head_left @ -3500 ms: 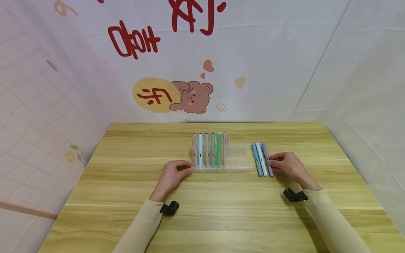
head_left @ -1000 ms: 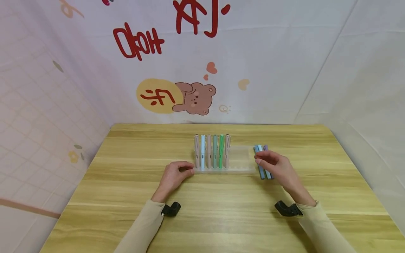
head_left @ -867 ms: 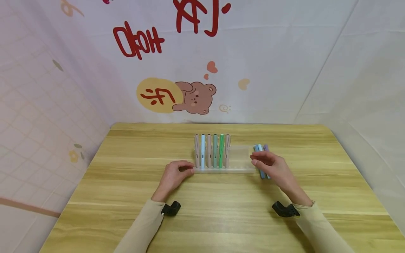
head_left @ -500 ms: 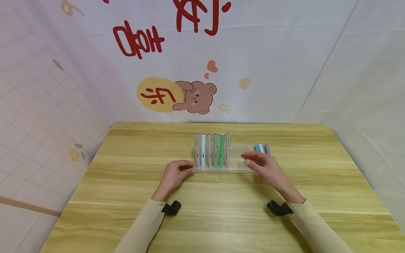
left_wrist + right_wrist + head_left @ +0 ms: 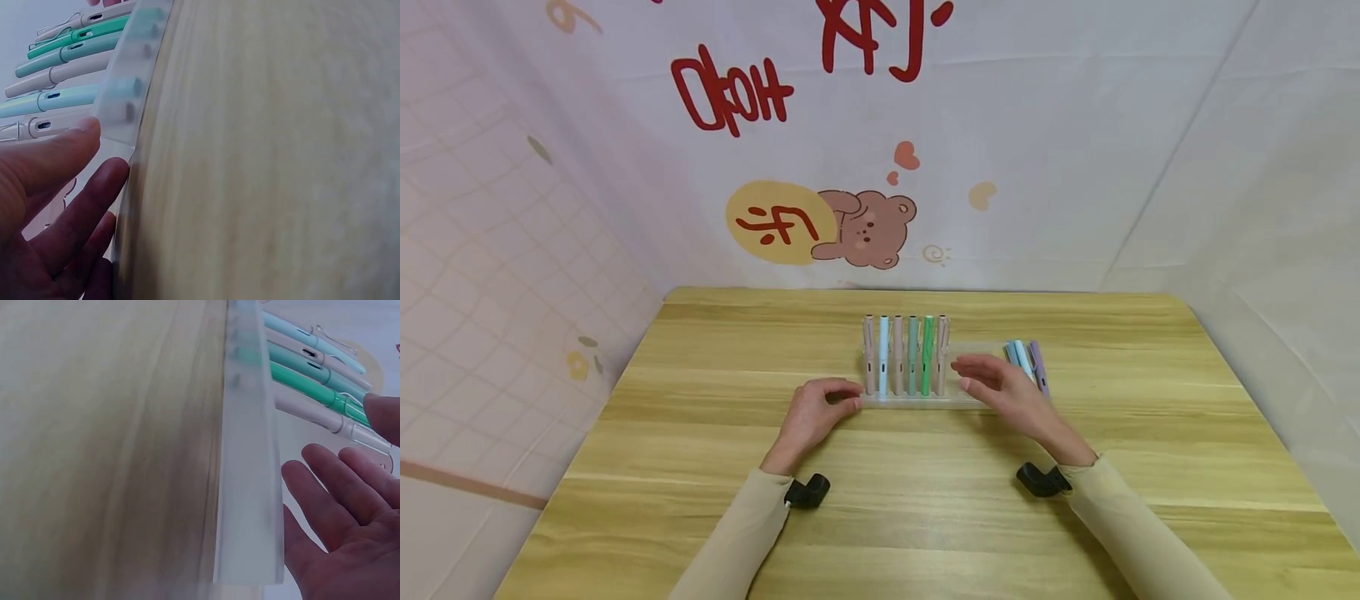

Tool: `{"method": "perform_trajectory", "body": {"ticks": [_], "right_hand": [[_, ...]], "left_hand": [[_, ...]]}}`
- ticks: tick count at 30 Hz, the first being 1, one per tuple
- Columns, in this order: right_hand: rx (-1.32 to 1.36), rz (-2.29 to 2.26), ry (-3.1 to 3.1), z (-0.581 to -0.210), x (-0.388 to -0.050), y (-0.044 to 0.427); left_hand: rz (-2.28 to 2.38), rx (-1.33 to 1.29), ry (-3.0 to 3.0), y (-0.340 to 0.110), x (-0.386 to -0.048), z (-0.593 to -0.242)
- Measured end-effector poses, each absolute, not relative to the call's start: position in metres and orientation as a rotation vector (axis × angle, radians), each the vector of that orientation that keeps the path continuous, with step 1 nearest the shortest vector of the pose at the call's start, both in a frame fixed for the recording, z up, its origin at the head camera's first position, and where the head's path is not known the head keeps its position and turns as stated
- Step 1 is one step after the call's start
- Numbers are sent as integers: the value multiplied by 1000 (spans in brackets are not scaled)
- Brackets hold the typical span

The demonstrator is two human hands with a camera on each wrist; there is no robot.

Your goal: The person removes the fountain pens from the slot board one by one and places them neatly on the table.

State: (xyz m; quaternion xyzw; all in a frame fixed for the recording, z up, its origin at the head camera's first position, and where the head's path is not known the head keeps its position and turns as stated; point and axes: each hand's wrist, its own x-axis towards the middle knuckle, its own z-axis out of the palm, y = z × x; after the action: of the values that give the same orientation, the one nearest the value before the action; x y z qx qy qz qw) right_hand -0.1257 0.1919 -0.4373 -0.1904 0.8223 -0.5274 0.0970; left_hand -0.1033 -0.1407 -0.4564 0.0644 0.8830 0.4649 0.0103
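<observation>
A clear plastic pen stand (image 5: pixel 925 403) holds several capped pens upright in its left part: greyish-pink ones, a light blue pen (image 5: pixel 883 358), a grey-green pen (image 5: pixel 913 358) and a bright green pen (image 5: pixel 927 358). My left hand (image 5: pixel 811 415) grips the stand's left end between thumb and fingers; the thumb (image 5: pixel 84 134) lies by its corner in the left wrist view. Nothing is in my right hand (image 5: pixel 1011 400), which hovers before the stand's right part, fingers loosely extended. Its fingertips are near the rightmost greyish-pink pen (image 5: pixel 942 358), apart from it.
Right of the stand, three pens lie side by side on the wooden table (image 5: pixel 910 517): a blue pen (image 5: pixel 1012 353), a light blue pen (image 5: pixel 1023 358) and a purple pen (image 5: pixel 1039 367). My right hand partly covers them. A printed cloth wall (image 5: pixel 1037 150) rises behind the table.
My right hand has left the purple pen and moved left, past the lying pens, to the stand's right part. My left hand has stayed at the stand's left end.
</observation>
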Motion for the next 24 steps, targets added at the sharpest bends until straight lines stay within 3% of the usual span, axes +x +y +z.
{"method": "perform_trajectory", "body": {"ticks": [24], "right_hand": [[-506,-1386,2535,-437,-146,170]], "left_hand": [[1439,223,2753,-141,-104,-455]]}}
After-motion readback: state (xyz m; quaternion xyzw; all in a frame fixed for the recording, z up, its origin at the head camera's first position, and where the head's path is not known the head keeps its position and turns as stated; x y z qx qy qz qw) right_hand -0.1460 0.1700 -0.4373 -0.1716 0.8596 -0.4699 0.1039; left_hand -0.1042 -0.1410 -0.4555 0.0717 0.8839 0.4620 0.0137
